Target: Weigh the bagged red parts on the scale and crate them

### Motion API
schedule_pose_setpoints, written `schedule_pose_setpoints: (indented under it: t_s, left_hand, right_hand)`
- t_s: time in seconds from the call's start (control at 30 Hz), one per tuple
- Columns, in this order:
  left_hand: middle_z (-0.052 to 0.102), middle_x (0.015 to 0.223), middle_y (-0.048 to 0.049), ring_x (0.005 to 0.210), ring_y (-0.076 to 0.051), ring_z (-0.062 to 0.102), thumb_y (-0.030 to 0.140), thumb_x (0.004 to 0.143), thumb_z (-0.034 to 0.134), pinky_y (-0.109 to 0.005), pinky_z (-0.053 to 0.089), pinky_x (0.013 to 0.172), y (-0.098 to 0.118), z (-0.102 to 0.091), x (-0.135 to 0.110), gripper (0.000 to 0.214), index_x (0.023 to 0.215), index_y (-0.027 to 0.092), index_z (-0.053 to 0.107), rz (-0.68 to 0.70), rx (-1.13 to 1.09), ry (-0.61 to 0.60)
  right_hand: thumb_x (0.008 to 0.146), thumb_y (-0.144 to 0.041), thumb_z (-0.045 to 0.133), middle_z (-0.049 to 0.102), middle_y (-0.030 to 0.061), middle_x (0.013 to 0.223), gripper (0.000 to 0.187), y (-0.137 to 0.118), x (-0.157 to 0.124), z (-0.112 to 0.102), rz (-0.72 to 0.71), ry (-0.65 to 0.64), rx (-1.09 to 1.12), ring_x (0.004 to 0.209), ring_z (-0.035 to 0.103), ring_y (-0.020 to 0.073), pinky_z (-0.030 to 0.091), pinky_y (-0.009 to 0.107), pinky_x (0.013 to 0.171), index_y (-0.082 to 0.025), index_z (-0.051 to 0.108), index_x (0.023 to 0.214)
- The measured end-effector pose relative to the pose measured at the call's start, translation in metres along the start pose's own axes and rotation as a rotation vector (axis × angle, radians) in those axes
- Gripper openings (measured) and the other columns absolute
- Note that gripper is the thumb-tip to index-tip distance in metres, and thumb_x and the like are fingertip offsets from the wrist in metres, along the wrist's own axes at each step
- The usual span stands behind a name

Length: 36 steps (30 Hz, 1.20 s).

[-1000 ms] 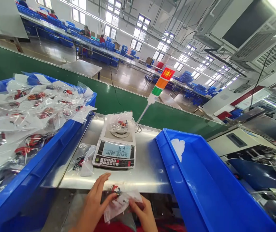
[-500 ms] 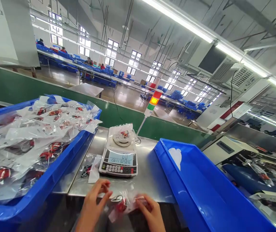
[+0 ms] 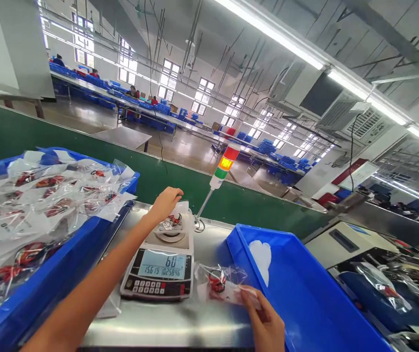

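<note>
My left hand reaches over the digital scale and touches the clear plastic bag lying on its round pan. Whether it grips the bag I cannot tell. The scale's display reads 60 on top. My right hand is shut on a second clear bag holding a red and black item, just left of the blue tray's rim. My left forearm hides most of a white-edged bag on the steel table.
A blue crate heaped with sealed bags stands left of the table. An empty-looking blue tray lies to the right. A stack light rises behind the scale, before a green panel. Co-workers sit at distant benches.
My left hand has moved forward from the table's front edge onto the bag on the scale. My right hand has carried its bag rightward, toward the blue tray.
</note>
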<state>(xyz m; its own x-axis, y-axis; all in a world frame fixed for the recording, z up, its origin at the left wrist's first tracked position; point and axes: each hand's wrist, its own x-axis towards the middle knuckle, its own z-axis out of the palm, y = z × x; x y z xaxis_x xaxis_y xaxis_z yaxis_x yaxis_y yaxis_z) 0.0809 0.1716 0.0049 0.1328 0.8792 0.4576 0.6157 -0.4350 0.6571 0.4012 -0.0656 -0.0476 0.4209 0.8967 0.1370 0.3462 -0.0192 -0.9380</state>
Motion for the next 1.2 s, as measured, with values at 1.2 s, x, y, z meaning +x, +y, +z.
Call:
schedule_pose_setpoints:
  t_s: [1.2]
  left_hand:
    - [0.062,0.070,-0.0018,0.060,-0.015,0.053,0.040,0.099,0.051,-0.026,0.040,0.058,0.068,-0.079,0.028,0.026,0.099,0.017,0.060,-0.078,0.002,-0.062]
  right_hand:
    - [0.060,-0.066,0.088,0.080,0.0043,0.090,0.064,0.007,0.060,0.001,0.188,0.343,0.098,0.088,0.069,0.0260,0.056,0.034,0.078,-0.016,0.079,0.099]
